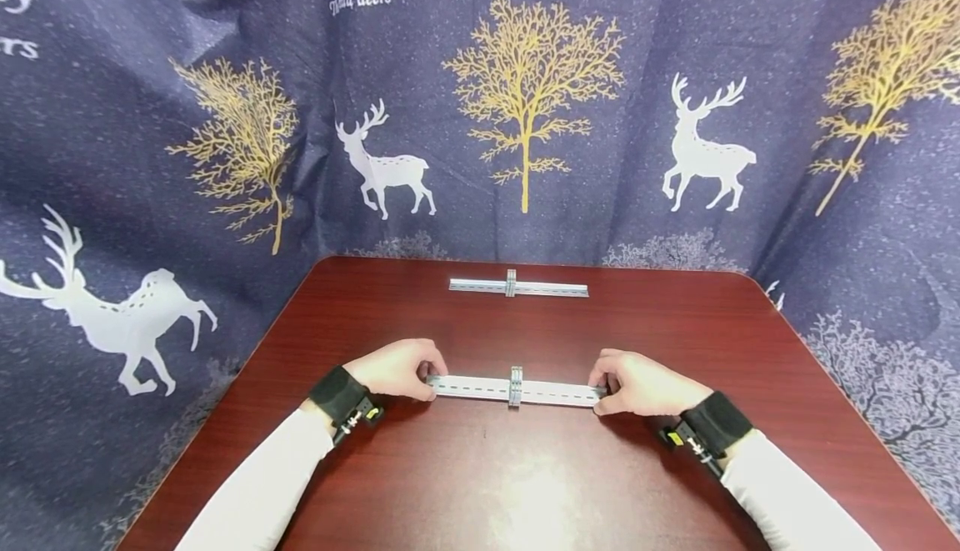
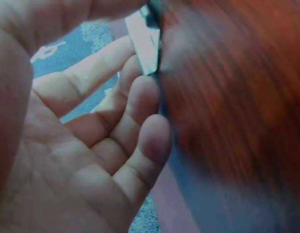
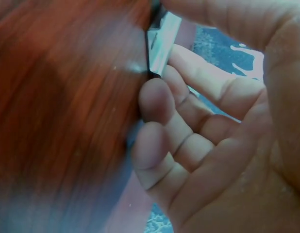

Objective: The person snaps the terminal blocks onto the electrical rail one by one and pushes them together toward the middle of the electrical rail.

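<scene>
A slotted metal DIN rail (image 1: pixel 472 388) lies crosswise over the middle of the table, with a small ribbed metal piece (image 1: pixel 515 387) set across its centre. My left hand (image 1: pixel 397 368) grips the rail's left end between thumb and fingers. At the right end, my right hand (image 1: pixel 637 380) pinches it the same way. Each wrist view shows one end of the rail (image 2: pixel 144 41) between thumb and fingertips, close to the tabletop; the right one shows the other rail end (image 3: pixel 163 43).
Farther back on the dark red table (image 1: pixel 360 309) lies a second slotted rail (image 1: pixel 555 289), also with a metal piece (image 1: pixel 511 283) across its middle. Behind the table hangs a blue curtain (image 1: pixel 600 34) printed with deer and trees.
</scene>
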Demonstrator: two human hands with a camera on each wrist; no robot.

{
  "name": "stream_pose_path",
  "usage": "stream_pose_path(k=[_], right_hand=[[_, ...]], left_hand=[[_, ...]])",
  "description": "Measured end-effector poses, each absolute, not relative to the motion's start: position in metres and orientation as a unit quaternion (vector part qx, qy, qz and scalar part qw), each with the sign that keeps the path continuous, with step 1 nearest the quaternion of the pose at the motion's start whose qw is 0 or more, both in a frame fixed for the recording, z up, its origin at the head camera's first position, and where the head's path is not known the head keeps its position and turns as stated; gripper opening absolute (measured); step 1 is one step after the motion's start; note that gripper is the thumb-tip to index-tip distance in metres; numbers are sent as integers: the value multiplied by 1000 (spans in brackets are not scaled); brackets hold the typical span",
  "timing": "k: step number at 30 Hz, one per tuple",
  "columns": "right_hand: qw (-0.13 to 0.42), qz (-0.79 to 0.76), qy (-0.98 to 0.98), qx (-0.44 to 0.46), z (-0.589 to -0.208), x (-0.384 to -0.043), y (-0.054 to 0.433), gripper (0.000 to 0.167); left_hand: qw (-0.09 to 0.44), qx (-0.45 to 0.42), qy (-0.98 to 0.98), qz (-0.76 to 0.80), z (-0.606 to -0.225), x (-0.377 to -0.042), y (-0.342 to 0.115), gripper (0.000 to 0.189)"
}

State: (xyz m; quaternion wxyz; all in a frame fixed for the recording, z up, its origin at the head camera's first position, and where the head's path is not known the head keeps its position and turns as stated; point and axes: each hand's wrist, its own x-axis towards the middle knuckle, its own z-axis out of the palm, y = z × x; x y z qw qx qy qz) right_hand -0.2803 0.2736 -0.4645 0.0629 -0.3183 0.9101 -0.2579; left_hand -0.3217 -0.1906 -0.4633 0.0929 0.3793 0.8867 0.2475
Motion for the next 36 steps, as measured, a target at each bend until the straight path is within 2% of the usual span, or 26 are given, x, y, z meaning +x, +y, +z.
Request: stream_pose_path(k=[13, 18, 22, 26, 29, 31, 33, 36], right_hand=[[32, -275, 919, -282, -470, -327, 278, 23], [28, -273, 925, -261, -472, -350, 275, 24], [32, -264, 931, -252, -471, -365, 274, 25], [39, -253, 936, -241, -468, -379, 272, 25], [36, -248, 939, -236, -466, -387, 270, 26], [34, -244, 941, -233, -465, -390, 268, 27], [33, -239, 944, -227, -464, -395, 267, 28], [36, -235, 947, -216, -463, -401, 266, 29]], left_hand=[[45, 370, 892, 254, -469, -364, -179, 27], [6, 389, 882, 265, -505, -412, -186, 32], [-2, 372, 890, 265, -532, -449, -189, 36], [13, 349, 901, 259, -527, -462, -185, 38], [3, 333, 905, 263, -529, -472, -182, 38], [16, 314, 912, 265, -517, -467, -175, 39], [13, 310, 912, 267, -520, -474, -174, 38], [30, 302, 920, 250, -497, -460, -167, 41]])
